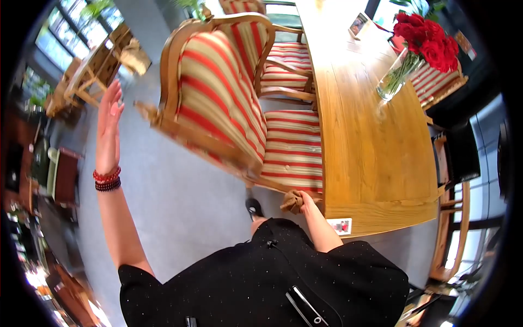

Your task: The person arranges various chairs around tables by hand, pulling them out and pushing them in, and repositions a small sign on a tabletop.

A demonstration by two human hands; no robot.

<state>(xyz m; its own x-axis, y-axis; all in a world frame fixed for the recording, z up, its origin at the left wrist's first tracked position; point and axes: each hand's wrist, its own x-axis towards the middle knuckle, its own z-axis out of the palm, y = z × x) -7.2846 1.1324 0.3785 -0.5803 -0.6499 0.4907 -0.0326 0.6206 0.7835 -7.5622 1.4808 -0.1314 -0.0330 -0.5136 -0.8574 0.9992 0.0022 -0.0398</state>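
My left hand (110, 128) is raised at the left, above the grey floor, with its fingers extended and nothing in it. Red and dark bead bracelets (107, 180) circle that wrist. A crumpled brown cloth (292, 201) is gripped in my right hand (307, 202), low beside the corner of the wooden table (376, 152). Just above it is the front of a striped chair seat (291, 147). The tall striped chair back (215, 82) with its carved wooden frame stands between my two hands. A small white card (341, 226) lies at the table's near edge.
Red roses (427, 41) stand in a glass vase (393, 79) on the table, near a small framed card (358, 25). More striped chairs line both table sides. A dark chair (460, 155) is at the right; wooden furniture (90, 71) stands at the far left.
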